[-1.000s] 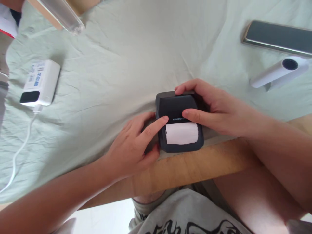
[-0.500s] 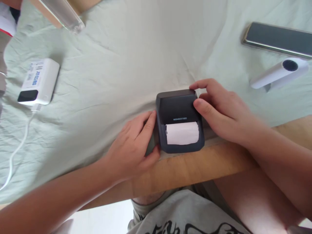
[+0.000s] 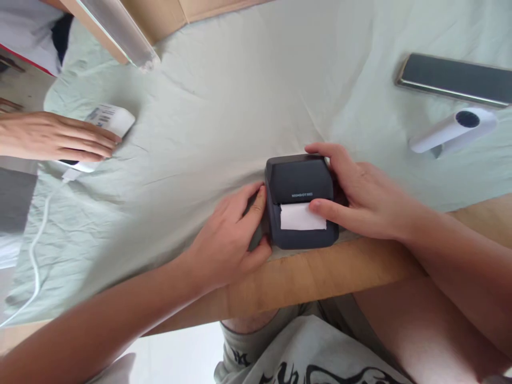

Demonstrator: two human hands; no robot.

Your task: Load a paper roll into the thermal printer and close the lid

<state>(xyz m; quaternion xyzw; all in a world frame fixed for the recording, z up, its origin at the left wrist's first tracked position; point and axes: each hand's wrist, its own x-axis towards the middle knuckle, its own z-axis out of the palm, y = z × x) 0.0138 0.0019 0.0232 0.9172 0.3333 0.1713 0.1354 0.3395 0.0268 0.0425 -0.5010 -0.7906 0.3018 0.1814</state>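
Observation:
A dark label printer marked NIIMBOT lies on the cloth near the table's front edge. A strip of white paper sits in its front opening. My left hand rests against the printer's left side, fingertips and thumb touching it. On the other side, my right hand grips the printer, index finger along the back edge and thumb over the right end of the paper. The printer hides what the other right fingers touch.
At left, another person's hand lies on a white power bank with a white cable. Far right are a dark flat case and a white folded device. Cardboard and a clear plastic piece stand at the back.
My right thumb has slid from the printer's top cover down onto the paper. Another person's hand has come in from the left onto the power bank. The view has shifted slightly.

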